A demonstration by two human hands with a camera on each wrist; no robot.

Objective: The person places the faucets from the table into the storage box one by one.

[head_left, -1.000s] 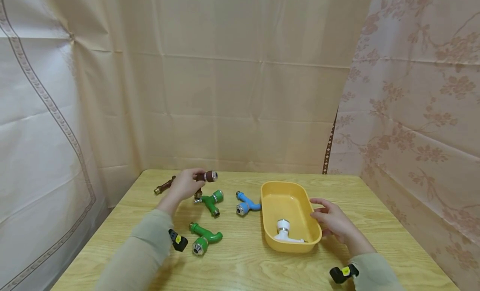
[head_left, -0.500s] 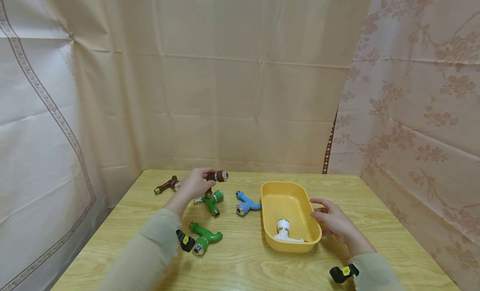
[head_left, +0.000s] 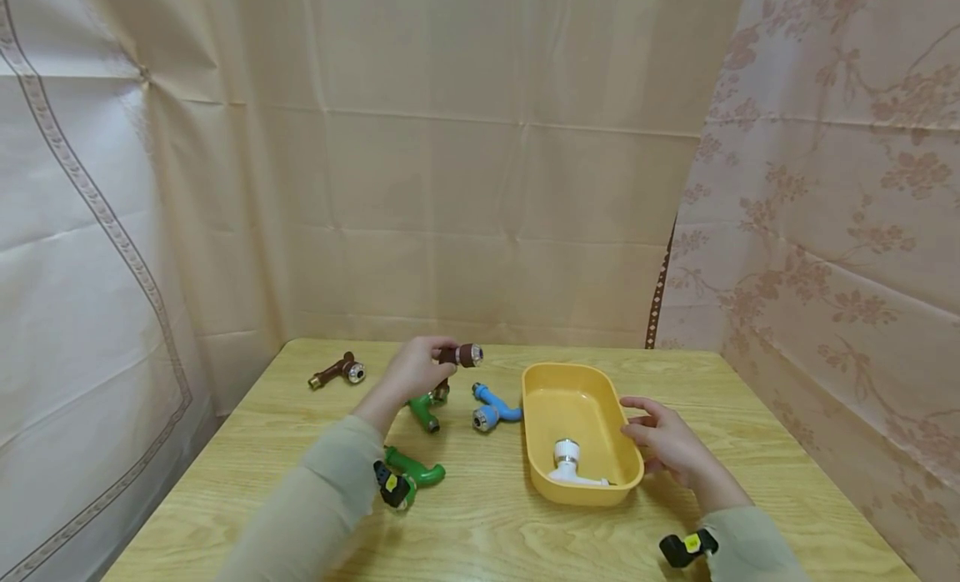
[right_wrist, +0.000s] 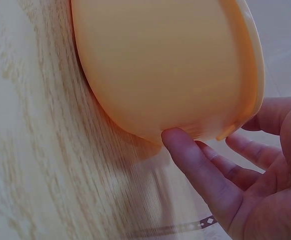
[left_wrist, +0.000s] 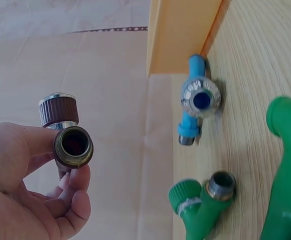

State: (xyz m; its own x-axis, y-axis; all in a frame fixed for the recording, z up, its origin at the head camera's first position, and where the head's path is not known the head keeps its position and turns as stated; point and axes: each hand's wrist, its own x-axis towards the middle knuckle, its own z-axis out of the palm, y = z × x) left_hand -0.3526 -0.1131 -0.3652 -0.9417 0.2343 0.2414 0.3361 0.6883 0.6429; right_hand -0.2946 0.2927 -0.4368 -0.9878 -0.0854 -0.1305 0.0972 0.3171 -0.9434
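A brown tap (head_left: 467, 355) with a ribbed knob and a threaded brass end is in my left hand (head_left: 415, 369), pinched between thumb and fingers. It is held up off the table, with its open end facing the left wrist camera. Below it a green tap (head_left: 423, 413) lies partly hidden behind the hand. To its right lies a blue tap (head_left: 495, 408) beside the yellow tray (head_left: 534, 474). My right hand (head_left: 670, 440) touches the tray's right side, its fingers (right_wrist: 203, 172) extended against the outer wall and rim. A white tap (head_left: 567, 461) lies inside the tray.
Another brown tap (head_left: 337, 371) lies at the table's back left. A second green tap (head_left: 423, 472), partly covered by the left wrist camera (head_left: 392, 484), lies nearer the front. Cloth hangings (head_left: 480, 190) stand behind and beside the wooden table (head_left: 525, 540).
My left hand has carried the brown tap to the right, over the green tap and towards the blue one. The other brown tap has come into full view. The right hand and tray stay put.
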